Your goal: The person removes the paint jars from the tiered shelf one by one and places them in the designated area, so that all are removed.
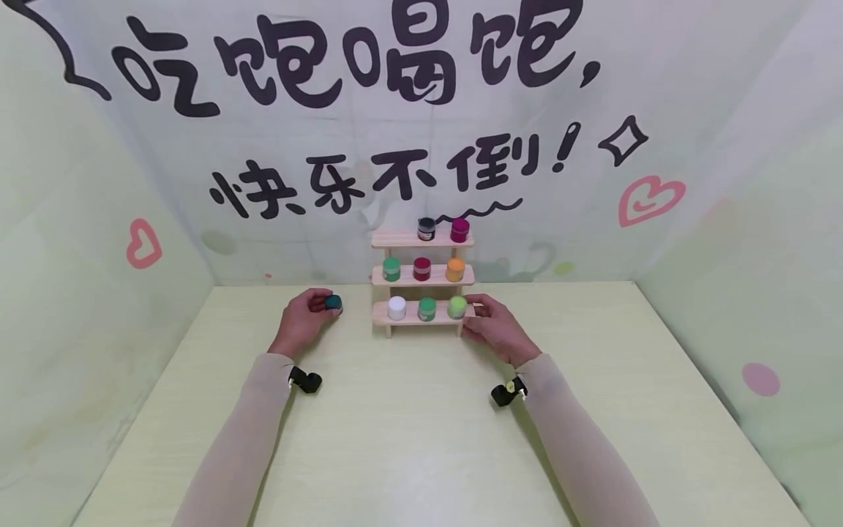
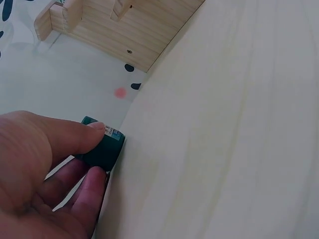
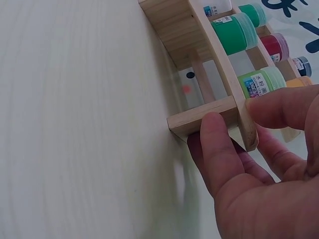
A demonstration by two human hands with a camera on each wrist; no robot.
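My left hand (image 1: 303,320) pinches a dark teal paint jar (image 1: 334,301) between thumb and fingers, left of the rack. In the left wrist view the jar (image 2: 105,150) is tilted with its base at the tabletop. A three-tier wooden rack (image 1: 379,313) stands against the back wall. My right hand (image 1: 500,331) grips the right end of its bottom tier. Seen from the right wrist, the thumb is at the board's end, close to a light green jar (image 3: 261,82), and a finger lies against the rack's leg (image 3: 202,118).
The bottom tier bears a white jar (image 1: 396,307), a green jar (image 1: 426,309) and the light green one. Green, dark red and orange jars (image 1: 455,269) fill the middle tier. Black (image 1: 426,229) and magenta jars (image 1: 459,230) sit on top. A printed cloth (image 1: 566,219) hangs behind.
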